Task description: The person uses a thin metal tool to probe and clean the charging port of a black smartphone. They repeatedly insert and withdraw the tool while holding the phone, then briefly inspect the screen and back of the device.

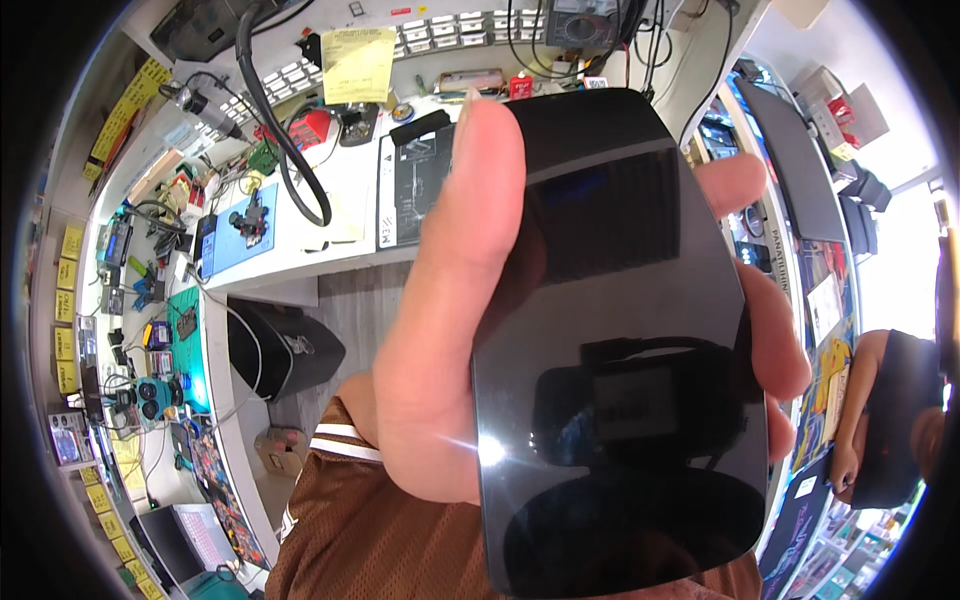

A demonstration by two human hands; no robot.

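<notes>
Hand [440, 330]: one only in view, which side impossible to tell; thumb [480, 190] flat along one edge, fingertips [775, 350] curled round the other, clamped on phone
Phone [620, 330]: black, screen dark and glossy, held up close under camera, above brown shorts [370, 540]
Grip advice: better kept on the edges, pads off the glass
Behind: cluttered white workbench [300, 230]

The black phone [620, 340] hides most of the holding hand's [450, 330] palm and fingers.
</notes>
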